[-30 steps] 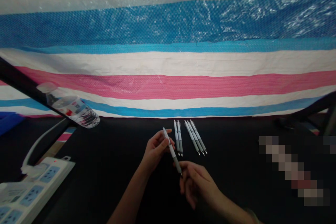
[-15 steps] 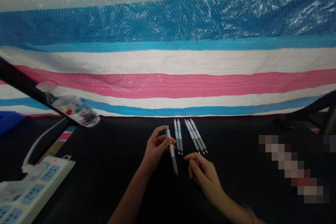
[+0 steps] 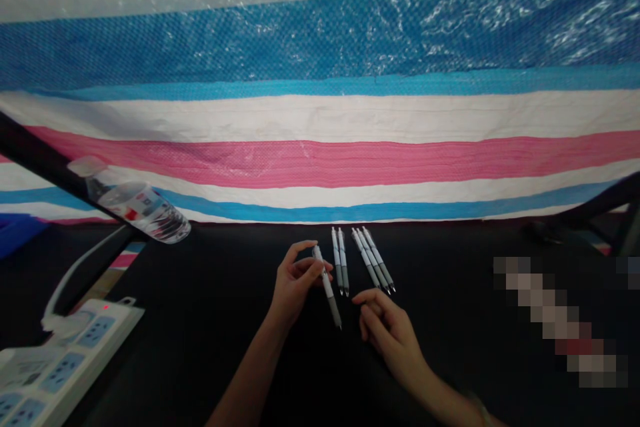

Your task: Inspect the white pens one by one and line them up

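Note:
My left hand (image 3: 295, 279) is closed around a white and grey click pen (image 3: 327, 285), thumb and fingers on its barrel and the index finger at its top end. The pen leans, tip down toward me. My right hand (image 3: 387, 327) rests to the right of that pen, holding nothing, its fingers loosely bent and apart from the pens. Beyond the hands lie matching pens on the black table: a pair (image 3: 341, 261) close together, and a group of three (image 3: 373, 259) slanting side by side to the right. All their tips point toward me.
A white power strip (image 3: 75, 353) with a plugged-in cable lies at the left. Behind it a clear plastic bottle (image 3: 145, 210) tilts by a black bar (image 3: 55, 170). A blue object (image 3: 20, 232) sits at the far left. A striped plastic sheet (image 3: 320, 117) hangs behind the table.
The held pen has tilted slightly, its top shifting a little left and its tip a little right and up. My right hand and the lying pens have hardly moved.

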Demonstrator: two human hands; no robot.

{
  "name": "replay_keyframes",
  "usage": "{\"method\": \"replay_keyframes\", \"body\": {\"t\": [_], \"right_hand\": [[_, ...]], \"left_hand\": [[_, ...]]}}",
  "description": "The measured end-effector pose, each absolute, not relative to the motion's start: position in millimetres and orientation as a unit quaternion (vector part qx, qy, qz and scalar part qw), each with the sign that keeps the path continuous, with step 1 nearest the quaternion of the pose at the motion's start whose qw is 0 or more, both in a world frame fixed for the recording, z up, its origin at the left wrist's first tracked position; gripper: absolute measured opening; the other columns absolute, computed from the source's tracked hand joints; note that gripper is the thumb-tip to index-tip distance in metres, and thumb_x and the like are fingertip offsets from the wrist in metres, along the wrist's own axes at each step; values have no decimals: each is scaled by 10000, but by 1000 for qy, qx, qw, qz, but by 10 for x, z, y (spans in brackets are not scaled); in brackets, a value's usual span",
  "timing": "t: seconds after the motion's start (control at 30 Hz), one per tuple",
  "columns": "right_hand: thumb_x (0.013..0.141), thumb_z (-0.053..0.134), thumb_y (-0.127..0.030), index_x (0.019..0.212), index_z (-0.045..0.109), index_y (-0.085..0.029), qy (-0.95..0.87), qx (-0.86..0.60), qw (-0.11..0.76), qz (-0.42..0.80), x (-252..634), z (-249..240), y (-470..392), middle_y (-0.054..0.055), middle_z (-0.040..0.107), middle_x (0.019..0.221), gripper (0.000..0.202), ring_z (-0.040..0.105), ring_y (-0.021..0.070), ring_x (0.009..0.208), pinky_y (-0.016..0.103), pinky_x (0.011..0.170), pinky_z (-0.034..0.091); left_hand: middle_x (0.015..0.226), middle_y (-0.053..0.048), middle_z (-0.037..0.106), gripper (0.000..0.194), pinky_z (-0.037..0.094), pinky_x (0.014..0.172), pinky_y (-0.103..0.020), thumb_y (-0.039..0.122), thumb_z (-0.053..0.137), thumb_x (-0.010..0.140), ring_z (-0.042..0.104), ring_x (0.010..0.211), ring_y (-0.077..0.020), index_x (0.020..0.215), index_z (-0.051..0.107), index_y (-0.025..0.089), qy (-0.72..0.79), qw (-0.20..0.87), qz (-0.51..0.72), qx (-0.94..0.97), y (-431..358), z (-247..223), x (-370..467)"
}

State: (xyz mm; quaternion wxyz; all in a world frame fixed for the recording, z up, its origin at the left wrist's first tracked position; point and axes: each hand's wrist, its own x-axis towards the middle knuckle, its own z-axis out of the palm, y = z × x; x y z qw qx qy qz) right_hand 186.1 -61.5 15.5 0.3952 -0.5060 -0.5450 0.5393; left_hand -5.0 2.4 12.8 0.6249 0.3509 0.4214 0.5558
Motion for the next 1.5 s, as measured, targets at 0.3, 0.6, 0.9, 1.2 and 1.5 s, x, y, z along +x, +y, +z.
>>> {"method": "replay_keyframes", "body": {"t": [0.3, 0.6, 0.9, 1.2, 1.5], "right_hand": [[954, 495, -446, 1018, 588, -166, -542, -498, 400, 546, 1854, 167, -619, -52, 502, 581, 302, 404, 109, 498, 242, 496, 288], [944, 505, -446, 1013, 582, -169, -534, -498, 406, 549, 1845, 126, -614, -53, 504, 572, 296, 390, 100, 479, 234, 470, 261], [947, 510, -460, 1014, 586, -175, -533, -501, 406, 547, 1844, 120, -624, -54, 502, 568, 303, 389, 101, 481, 229, 459, 254], [953, 504, -460, 1014, 588, -179, -539, -498, 405, 545, 1848, 119, -614, -52, 513, 580, 300, 404, 101, 478, 232, 469, 269], [971, 463, -333, 1054, 602, -190, -641, -518, 379, 421, 1866, 73, -651, -48, 514, 590, 217, 479, 125, 510, 246, 508, 330]], "left_hand": [[782, -55, 773, 542, 562, 585, -264, 340, 832, 732, 695, 618, -169, 1167, 544, 193, 430, 614, 565, 344, 37, 136, -61], [753, -46, 769, 535, 576, 623, -284, 341, 872, 673, 720, 634, -188, 1094, 585, 177, 444, 601, 583, 320, 48, 126, -82], [917, -8, 679, 540, 579, 645, -257, 333, 826, 723, 670, 668, -124, 1225, 666, 211, 484, 528, 593, 367, 62, 75, -64], [1131, -52, 600, 631, 584, 874, -315, 250, 761, 787, 654, 1057, -201, 1377, 539, 271, 495, 439, 573, 484, 81, -39, -55], [1230, -96, 609, 512, 544, 970, -433, 55, 597, 748, 588, 1158, -266, 1223, 665, 234, 448, 397, 509, 618, 1, 92, -14]]}}
